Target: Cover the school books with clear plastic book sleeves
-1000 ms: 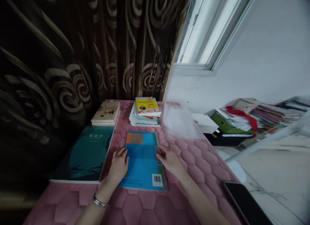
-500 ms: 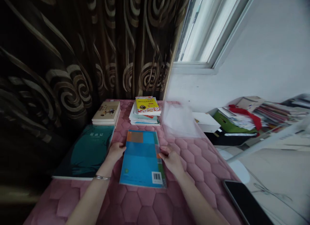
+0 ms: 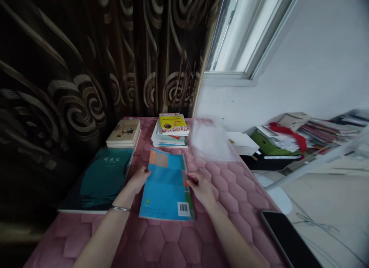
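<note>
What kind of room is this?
Probably a study or bedroom at home: a blue book and stacked books lie on a quilted pink cover, beside patterned curtains, with magazines piled by the wall.

Here we go: a book (image 3: 165, 187) in the middle of the tabletop (image 3: 230, 195), a second book (image 3: 99, 179) just left of it! Behind them, one stack (image 3: 123, 133) and another stack (image 3: 173, 125), then a plastic sleeve (image 3: 213, 141) to their right, and a phone (image 3: 288, 239) just beyond the tabletop's right edge!
</note>
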`<action>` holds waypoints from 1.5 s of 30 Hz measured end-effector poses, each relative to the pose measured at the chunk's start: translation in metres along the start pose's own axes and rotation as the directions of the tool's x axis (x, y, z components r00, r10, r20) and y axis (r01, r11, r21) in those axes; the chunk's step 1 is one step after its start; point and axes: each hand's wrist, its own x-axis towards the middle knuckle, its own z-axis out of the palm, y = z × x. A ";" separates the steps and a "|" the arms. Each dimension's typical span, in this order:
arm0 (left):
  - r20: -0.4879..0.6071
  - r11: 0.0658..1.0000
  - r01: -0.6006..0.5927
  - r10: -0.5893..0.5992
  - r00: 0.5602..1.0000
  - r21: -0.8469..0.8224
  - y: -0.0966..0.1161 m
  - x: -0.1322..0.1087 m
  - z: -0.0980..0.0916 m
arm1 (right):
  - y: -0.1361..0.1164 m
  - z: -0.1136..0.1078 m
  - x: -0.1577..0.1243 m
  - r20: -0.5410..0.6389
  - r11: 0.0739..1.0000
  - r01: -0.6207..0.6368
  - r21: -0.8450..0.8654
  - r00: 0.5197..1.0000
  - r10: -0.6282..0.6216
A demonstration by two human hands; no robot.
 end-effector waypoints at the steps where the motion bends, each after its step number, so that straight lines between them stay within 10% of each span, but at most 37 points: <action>1: -0.002 1.000 0.009 -0.009 1.000 -0.023 -0.002 0.000 0.002 | -0.004 -0.001 -0.001 0.016 0.998 0.031 -0.063 0.999 -0.030; 7: 0.013 0.985 0.045 -0.044 0.999 -0.164 -0.014 -0.003 0.006 | -0.042 0.001 -0.019 0.201 0.799 0.348 -0.490 0.937 -0.285; 14: 0.037 0.945 0.059 -0.049 0.998 -0.322 -0.017 -0.007 0.003 | -0.045 0.018 -0.035 0.465 0.728 0.433 -0.531 0.868 -0.177; 29: 0.191 0.787 0.256 -0.177 0.965 -0.561 0.001 -0.020 0.000 | -0.053 0.018 -0.033 0.422 0.717 0.443 -0.537 0.878 -0.226; 34: 0.374 0.713 0.374 -0.167 0.912 -0.593 0.019 -0.038 -0.003 | -0.068 0.027 -0.035 0.418 0.865 0.347 -0.361 0.890 -0.183; 40: 0.232 0.808 0.013 0.153 0.960 -0.588 0.074 -0.075 0.011 | -0.132 0.011 -0.023 0.268 0.992 0.016 0.129 0.962 -0.050; 45: 0.162 0.819 -0.550 0.572 0.804 -0.163 0.110 -0.104 0.025 | -0.147 -0.017 -0.004 0.208 0.827 -0.099 0.553 0.978 -0.022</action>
